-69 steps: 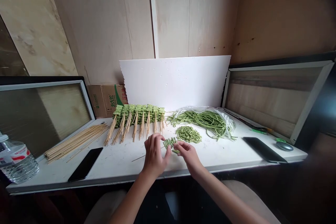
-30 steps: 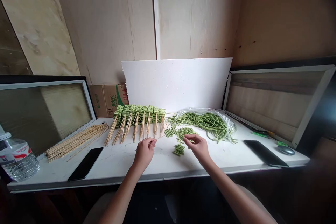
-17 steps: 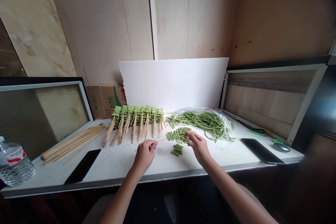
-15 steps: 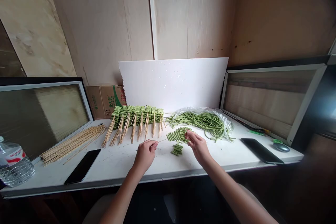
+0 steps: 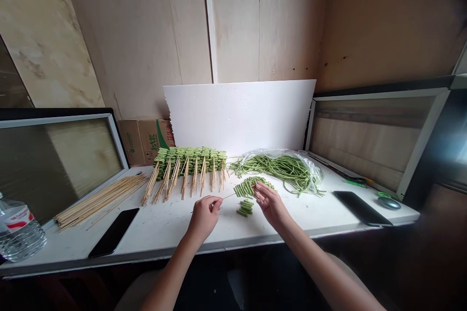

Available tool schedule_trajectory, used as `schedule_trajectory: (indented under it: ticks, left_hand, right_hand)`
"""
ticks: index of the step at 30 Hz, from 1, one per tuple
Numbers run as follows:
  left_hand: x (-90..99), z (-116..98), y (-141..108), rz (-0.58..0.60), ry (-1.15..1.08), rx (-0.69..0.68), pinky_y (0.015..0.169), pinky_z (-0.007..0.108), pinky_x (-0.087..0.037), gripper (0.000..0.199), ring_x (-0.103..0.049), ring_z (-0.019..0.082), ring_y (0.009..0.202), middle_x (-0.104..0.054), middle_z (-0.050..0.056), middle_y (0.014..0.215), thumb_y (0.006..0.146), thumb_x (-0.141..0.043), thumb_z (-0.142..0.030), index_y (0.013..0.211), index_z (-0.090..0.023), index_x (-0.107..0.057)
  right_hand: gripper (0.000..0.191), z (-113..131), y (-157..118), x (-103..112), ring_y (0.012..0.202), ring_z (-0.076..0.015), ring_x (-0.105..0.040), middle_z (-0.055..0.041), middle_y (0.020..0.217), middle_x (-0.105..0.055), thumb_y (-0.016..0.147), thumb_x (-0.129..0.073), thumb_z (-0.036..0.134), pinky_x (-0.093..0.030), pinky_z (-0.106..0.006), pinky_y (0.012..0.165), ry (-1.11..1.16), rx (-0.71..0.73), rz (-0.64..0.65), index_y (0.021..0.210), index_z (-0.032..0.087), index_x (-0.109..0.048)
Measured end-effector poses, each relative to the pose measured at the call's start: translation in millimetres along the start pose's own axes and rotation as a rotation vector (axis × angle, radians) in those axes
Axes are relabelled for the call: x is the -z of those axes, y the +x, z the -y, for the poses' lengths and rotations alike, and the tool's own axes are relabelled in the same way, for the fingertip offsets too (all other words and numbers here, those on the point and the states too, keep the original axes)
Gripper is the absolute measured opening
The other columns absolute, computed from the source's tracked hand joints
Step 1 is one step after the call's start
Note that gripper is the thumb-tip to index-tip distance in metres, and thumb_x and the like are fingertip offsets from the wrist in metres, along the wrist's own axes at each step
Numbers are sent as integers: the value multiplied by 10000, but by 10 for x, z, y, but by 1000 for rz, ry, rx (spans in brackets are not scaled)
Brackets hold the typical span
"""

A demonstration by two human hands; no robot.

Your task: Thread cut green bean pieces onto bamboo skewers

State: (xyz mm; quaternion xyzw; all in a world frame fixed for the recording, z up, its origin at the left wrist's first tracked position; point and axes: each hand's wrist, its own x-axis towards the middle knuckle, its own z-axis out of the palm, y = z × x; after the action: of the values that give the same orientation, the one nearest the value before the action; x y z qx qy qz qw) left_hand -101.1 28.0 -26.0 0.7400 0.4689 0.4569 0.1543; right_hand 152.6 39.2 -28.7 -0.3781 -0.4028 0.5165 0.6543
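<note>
Pinched in my left hand (image 5: 205, 214) is the bare end of a thin bamboo skewer (image 5: 229, 196), which points right and slightly up. Several short green bean pieces (image 5: 242, 189) sit side by side across the skewer. At its far end, my right hand (image 5: 270, 205) has its thumb and fingertips closed around the last bean piece, which they partly hide. A small stack of cut bean pieces (image 5: 244, 208) lies on the table just below the skewer. Behind my right fingers is another heap of cut pieces (image 5: 269, 183), partly covered.
Finished bean skewers (image 5: 189, 160) are stacked at the back left, handles forward. Loose bamboo skewers (image 5: 102, 199) lie left, near a phone (image 5: 114, 233) and a water bottle (image 5: 22, 228). Long beans (image 5: 280, 167) in a plastic bag lie back right; another phone (image 5: 361, 208) is farther right.
My right hand has shifted slightly left and down, its fingers now closer against the beans on the skewer. My left hand has moved slightly right and still grips the skewer.
</note>
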Motion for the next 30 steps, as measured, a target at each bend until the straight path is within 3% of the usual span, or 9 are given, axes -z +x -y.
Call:
schedule_trajectory:
  ticks: [10,19,30]
  left_hand:
    - [-9,13,-2,-40,27,2,687,292,-505,278,-658,197,710,-741,74,804,963,-554,-322,910,-185,-790]
    - [0,35,0,-39,37,8,710,308,-516,267,-671,208,754,-747,75,812,954,-545,-253,939,-183,-802]
    - [30,45,-5,-67,65,-16,741,321,-546,273,-721,219,807,-788,75,896,918,-556,-133,977,-199,-815]
  right_hand:
    - [406,-20,14,11,1032,-322,-745,-99,1174,-761,793,-813,525,-658,-360,677,-26,33,43,1082,244,-757]
    - [476,7,1,19,1081,-313,-723,-97,1193,-755,729,-860,518,-648,-367,729,-37,7,39,1112,258,-751]
    - [422,36,-3,5,1063,-315,-729,-99,1046,-790,654,-923,449,-614,-338,698,-7,-17,16,995,242,-788]
